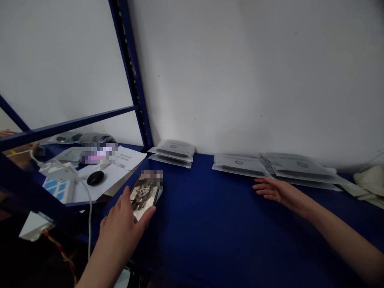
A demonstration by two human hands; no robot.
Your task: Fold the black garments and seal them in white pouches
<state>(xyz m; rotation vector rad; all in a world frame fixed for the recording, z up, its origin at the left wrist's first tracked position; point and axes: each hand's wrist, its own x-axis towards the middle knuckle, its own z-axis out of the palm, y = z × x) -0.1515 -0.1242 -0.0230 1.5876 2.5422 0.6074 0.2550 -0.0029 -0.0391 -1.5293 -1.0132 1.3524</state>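
Observation:
My left hand (126, 214) is closed around the sides of a phone (145, 197) with a lit screen, at the left of the blue shelf (204, 232). Its thumb lies along the right edge and the fingers along the left. My right hand (271, 190) is stretched out over the shelf with nothing in it, fingers extended. It is closest to the stacked flat packets in clear plastic bags (303, 168) at the right; whether the fingertips touch a bag I cannot tell. Another bagged packet (237, 163) lies just left of that hand.
Two more bagged packets (174, 150) lie against the wall at the back left. Past the blue frame post (132, 68) are a black mouse (95, 178), paper sheets (127, 158), a power strip (58, 187) and a dangling white cable (90, 220). Whitish cloth (370, 180) lies far right.

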